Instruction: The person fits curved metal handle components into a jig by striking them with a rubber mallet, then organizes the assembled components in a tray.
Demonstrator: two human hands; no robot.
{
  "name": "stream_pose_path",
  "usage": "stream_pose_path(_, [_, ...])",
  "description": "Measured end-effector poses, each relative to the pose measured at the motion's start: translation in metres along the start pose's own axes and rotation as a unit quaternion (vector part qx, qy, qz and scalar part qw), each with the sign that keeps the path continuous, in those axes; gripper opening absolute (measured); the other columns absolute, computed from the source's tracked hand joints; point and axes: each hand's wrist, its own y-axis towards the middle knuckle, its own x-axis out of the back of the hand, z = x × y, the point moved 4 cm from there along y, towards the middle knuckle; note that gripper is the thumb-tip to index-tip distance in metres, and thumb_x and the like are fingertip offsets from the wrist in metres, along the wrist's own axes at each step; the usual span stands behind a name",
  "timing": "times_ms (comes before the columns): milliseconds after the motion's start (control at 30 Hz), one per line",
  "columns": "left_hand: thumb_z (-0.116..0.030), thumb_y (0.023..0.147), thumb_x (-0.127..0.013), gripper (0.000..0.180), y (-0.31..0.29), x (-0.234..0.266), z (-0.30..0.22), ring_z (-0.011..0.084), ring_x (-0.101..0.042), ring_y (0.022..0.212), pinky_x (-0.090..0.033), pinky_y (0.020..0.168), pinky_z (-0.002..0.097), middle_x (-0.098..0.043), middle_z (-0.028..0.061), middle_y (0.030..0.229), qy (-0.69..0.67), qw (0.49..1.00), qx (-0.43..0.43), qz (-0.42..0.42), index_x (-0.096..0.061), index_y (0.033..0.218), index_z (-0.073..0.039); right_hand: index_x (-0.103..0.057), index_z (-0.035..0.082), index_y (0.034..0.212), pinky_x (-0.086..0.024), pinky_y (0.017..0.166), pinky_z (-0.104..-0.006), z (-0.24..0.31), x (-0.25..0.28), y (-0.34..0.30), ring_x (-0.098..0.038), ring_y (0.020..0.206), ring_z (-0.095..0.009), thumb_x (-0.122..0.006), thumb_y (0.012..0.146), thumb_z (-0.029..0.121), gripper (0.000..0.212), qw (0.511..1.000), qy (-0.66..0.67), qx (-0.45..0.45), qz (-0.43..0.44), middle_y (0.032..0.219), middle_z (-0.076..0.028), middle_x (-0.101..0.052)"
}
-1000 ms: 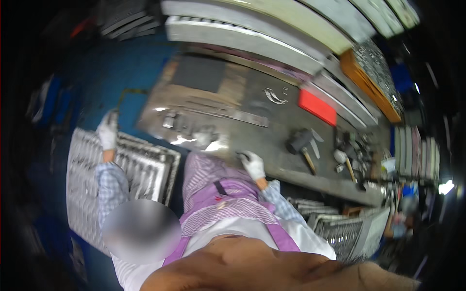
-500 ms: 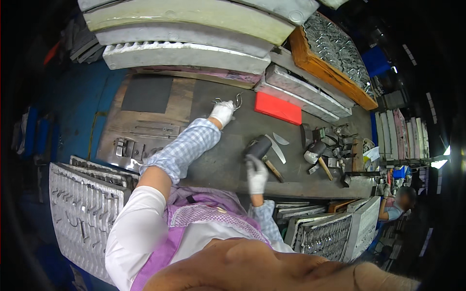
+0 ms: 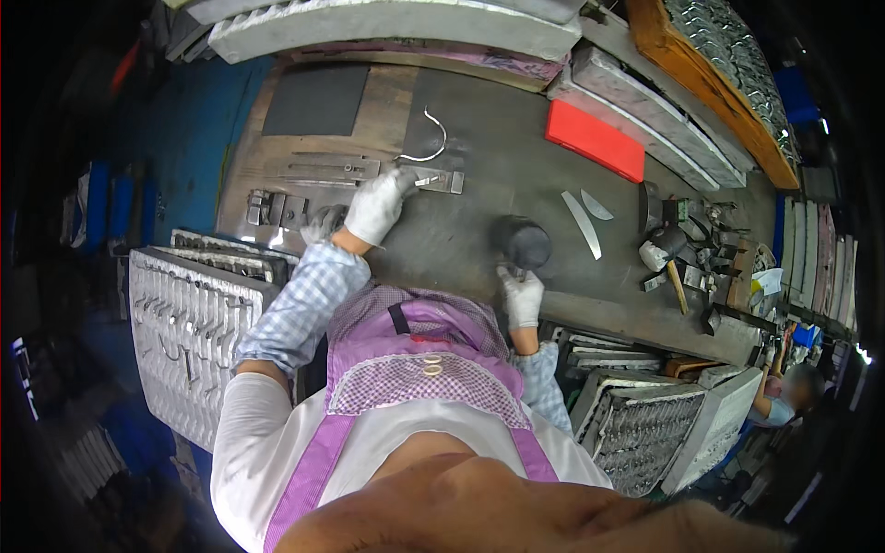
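My left hand (image 3: 378, 210), in a white glove, is closed over a flat metal block (image 3: 446, 181) on the bench. Its fingers pinch a small bright metal piece (image 3: 426, 182) against the block; its full shape is hidden by the glove. Just beyond lies a thin curved metal rod (image 3: 442, 141), one end near the fingertips. A grey bundle (image 3: 323, 224) sits beside the left wrist, its kind unclear. My right hand (image 3: 523, 297), also gloved, grips a black-headed mallet (image 3: 524, 241) by the handle, the head raised toward the far side.
Slotted metal bars (image 3: 330, 169) and small blocks (image 3: 267, 208) lie to the left. A red box (image 3: 595, 140), two flat blades (image 3: 582, 224) and a second hammer (image 3: 678, 276) with assorted metal tools lie right. Foam trays (image 3: 396, 35) line the back; filled trays (image 3: 194, 323) flank me.
My left hand has drawn nearer and left, from the hooked metal pieces it held to the block. A curved rod now lies beyond it. The mallet in my right hand has lifted and turned.
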Motion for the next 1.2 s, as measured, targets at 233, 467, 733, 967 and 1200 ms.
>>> stream_pose_path(233, [-0.007, 0.079, -0.051, 0.017, -0.040, -0.024, 0.006, 0.0253, -0.058, 0.077, -0.050, 0.067, 0.0405, -0.054, 0.0071, 0.080, 0.133, 0.980, 0.005, 0.149, -0.062, 0.091, -0.011, -0.064, -0.002, 0.079, -0.044, 0.058, -0.0300, -0.013, -0.027, -0.015, -0.051, 0.059, -0.011, -0.079, 0.075, 0.018, 0.025, 0.964, -0.215, 0.156, -0.006, 0.065, -0.005, -0.062])
stream_pose_path(467, [-0.013, 0.090, -0.057, 0.019, -0.080, -0.028, 0.044, 0.0260, -0.064, 0.087, -0.050, 0.078, 0.0313, -0.066, 0.0111, 0.095, -0.353, 0.911, 0.198, 0.072, -0.065, 0.107, -0.006, -0.066, -0.001, 0.089, -0.049, 0.065, -0.0321, 0.099, -0.039, -0.031, -0.063, 0.072, -0.015, -0.079, 0.073, 0.016, 0.026, 0.971, -0.204, 0.008, 0.123, 0.080, -0.011, -0.068])
stream_pose_path(733, [-0.012, 0.089, -0.058, 0.018, -0.060, -0.003, 0.009, 0.0275, -0.064, 0.087, -0.051, 0.075, 0.0337, -0.065, 0.0115, 0.093, -0.283, 0.953, 0.097, 0.046, -0.064, 0.104, -0.006, -0.063, 0.001, 0.109, -0.050, 0.087, -0.0369, 0.137, -0.040, -0.048, -0.062, 0.107, -0.025, -0.065, 0.081, 0.009, 0.030, 0.869, -0.311, 0.356, 0.146, 0.123, -0.013, -0.061])
stream_pose_path(967, [-0.008, 0.074, -0.059, 0.015, -0.045, -0.044, 0.021, 0.0266, -0.060, 0.073, -0.051, 0.066, 0.0389, -0.058, 0.0059, 0.078, 0.044, 0.982, -0.038, 0.182, -0.065, 0.085, -0.013, -0.064, -0.003, 0.108, -0.050, 0.087, -0.0343, -0.014, -0.018, -0.005, -0.066, 0.095, -0.023, -0.078, 0.076, 0.021, 0.043, 0.957, -0.277, -0.038, 0.078, 0.107, -0.013, -0.069])
stream_pose_path(1200, [-0.016, 0.078, -0.067, 0.016, -0.064, 0.036, 0.010, 0.0288, -0.064, 0.065, -0.051, 0.057, 0.0376, -0.064, 0.0080, 0.076, 0.005, 0.992, 0.109, 0.061, -0.066, 0.093, -0.011, -0.062, -0.002, 0.112, -0.046, 0.091, -0.0379, -0.024, -0.041, -0.003, -0.062, 0.102, -0.030, -0.072, 0.083, 0.022, 0.039, 0.943, -0.258, 0.163, 0.135, 0.112, -0.016, -0.066])
